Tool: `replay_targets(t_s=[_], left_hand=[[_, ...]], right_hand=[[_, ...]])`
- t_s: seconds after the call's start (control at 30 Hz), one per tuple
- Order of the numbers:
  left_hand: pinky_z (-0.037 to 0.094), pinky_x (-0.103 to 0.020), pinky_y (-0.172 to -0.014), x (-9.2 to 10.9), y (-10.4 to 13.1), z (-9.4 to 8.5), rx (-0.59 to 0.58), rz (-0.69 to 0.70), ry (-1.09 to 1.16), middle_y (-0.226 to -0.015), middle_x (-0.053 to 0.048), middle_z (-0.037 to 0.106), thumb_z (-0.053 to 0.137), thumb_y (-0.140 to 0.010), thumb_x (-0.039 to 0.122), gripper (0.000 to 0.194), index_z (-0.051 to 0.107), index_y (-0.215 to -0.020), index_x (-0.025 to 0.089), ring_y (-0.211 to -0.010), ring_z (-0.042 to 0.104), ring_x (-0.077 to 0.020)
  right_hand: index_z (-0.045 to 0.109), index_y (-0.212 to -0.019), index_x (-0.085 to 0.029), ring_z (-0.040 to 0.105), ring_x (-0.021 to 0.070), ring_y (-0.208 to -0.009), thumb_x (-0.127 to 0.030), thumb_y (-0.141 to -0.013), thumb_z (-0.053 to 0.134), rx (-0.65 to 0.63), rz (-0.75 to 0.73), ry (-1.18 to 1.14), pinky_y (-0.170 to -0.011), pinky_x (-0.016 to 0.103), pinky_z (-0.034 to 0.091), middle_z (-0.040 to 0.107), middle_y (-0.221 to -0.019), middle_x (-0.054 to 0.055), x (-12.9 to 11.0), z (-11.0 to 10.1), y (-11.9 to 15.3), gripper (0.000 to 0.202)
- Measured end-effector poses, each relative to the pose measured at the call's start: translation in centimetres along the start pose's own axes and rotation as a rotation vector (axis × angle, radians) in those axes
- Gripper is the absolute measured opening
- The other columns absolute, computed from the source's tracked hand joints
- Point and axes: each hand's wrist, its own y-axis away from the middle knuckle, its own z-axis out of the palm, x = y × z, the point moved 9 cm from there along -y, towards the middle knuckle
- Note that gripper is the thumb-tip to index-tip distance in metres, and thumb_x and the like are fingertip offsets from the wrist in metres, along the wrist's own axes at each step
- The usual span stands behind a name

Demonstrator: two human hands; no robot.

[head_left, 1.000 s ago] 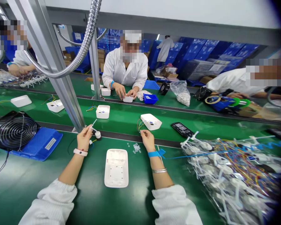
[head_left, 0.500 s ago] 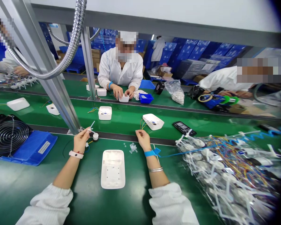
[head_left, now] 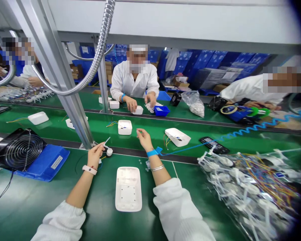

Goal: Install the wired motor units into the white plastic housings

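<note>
My left hand point(head_left: 95, 155) pinches a small wired part with thin white strips; its round white piece point(head_left: 109, 152) hangs beside the fingers, and a dark wire trails below. My right hand point(head_left: 144, 139) reaches over the green belt, fingers loosely curled and apart, nothing visible in them. Just beyond its fingertips sits a small white housing point(head_left: 124, 128) with coloured wires. Nearer to me, between my forearms, a larger white shell point(head_left: 128, 205) lies hollow side up. Small clear rings point(head_left: 147, 164) lie partly hidden behind my right wrist, which wears a blue strap point(head_left: 153, 152) with a cord.
Another white housing point(head_left: 177, 137) and a black display panel point(head_left: 214, 145) lie on the belt at right. Wired parts in clear plastic point(head_left: 243, 187) fill the right side. A black fan point(head_left: 23, 149) and metal post point(head_left: 65, 83) stand left. A co-worker point(head_left: 134, 80) sits opposite.
My right hand has moved left and forward over the belt, from beside the right housing towards the middle one. My left hand keeps its pinch. The whole view has shifted; the co-worker's hand has moved to small white pieces.
</note>
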Motion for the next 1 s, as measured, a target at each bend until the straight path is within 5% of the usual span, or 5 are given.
replay_targets(t_s=[0.13, 0.23, 0.4, 1.0], left_hand=[[0.025, -0.018, -0.040, -0.1, 0.0, 0.5, -0.029, -0.023, 0.021, -0.057, 0.000, 0.056, 0.073, -0.057, 0.045, 0.048, 0.071, -0.091, 0.010, -0.043, 0.036, -0.0039], [0.024, -0.018, -0.039, -0.3, 0.1, 0.3, -0.018, -0.034, 0.040, -0.058, 0.000, 0.056, 0.074, -0.057, 0.045, 0.048, 0.071, -0.090, 0.011, -0.042, 0.035, -0.0033], [0.022, -0.016, -0.038, -0.5, -0.2, 0.0, 0.009, -0.051, 0.077, -0.058, 0.002, 0.054, 0.073, -0.057, 0.043, 0.045, 0.069, -0.088, 0.012, -0.042, 0.035, -0.0026], [0.018, -0.016, -0.037, -0.8, -0.3, 0.4, 0.003, -0.147, 0.205, -0.048, 0.005, 0.046, 0.074, -0.053, 0.040, 0.044, 0.069, -0.083, 0.009, -0.039, 0.032, -0.0019]], right_hand=[[0.052, -0.115, -0.017, 0.057, 0.0137, -0.068, -0.044, -0.083, 0.042, -0.101, -0.036, -0.005, -0.066, 0.030, 0.047, 0.061, -0.105, 0.009, -0.5, 4.2, -2.4, 0.043], [0.054, -0.114, -0.016, 0.056, 0.0195, -0.091, -0.039, -0.081, 0.049, -0.127, -0.064, 0.040, -0.085, 0.036, 0.044, 0.057, -0.113, 0.011, -0.3, 5.5, -2.8, 0.040], [0.056, -0.112, -0.011, 0.049, 0.0229, -0.109, -0.032, -0.079, 0.053, -0.103, -0.068, 0.129, -0.097, 0.035, 0.035, 0.054, -0.115, 0.015, 0.5, 5.0, -2.5, 0.039], [0.054, -0.107, -0.012, 0.057, 0.0174, -0.079, -0.040, -0.082, 0.047, 0.018, -0.059, 0.224, -0.078, 0.031, 0.045, 0.058, -0.105, 0.012, 0.4, 2.8, -1.9, 0.038]])
